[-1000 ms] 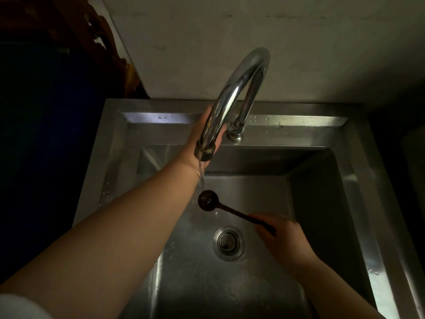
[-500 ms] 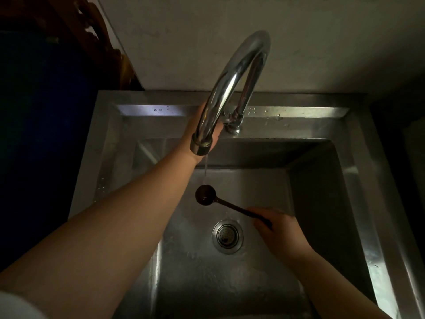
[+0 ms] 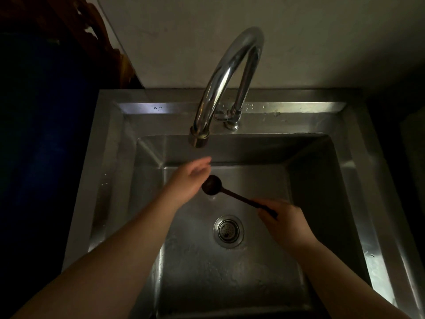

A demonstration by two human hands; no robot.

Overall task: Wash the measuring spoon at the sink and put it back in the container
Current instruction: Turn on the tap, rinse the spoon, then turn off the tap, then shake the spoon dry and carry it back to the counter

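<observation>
Measuring spoon (image 3: 232,195): dark, long-handled, with a round bowl. It is held above the basin of the sink (image 3: 358,203), under and slightly toward the camera from the spout of the faucet (image 3: 226,84). The long axis runs diagonally, with the bowl pointing up-left toward the far left of the basin and the handle end down-right. The bowl end is seen beside the left palm; whether they touch cannot be told.

Right hand (image 3: 285,223): closed around the handle end of the spoon, knuckles up, with the forearm entering from the lower right corner.

Left hand (image 3: 188,179): fingers spread loosely and extended toward the spout, nothing gripped, palm turned toward the spoon bowl. The forearm is stretched across the lower left of the view.

Drain (image 3: 228,230): round metal strainer in the basin floor, below the spoon handle and between the two forearms.

Faucet: chrome gooseneck, mounted on the rear ledge, with the spout opening aimed down over the basin. Whether water is running cannot be told.
</observation>
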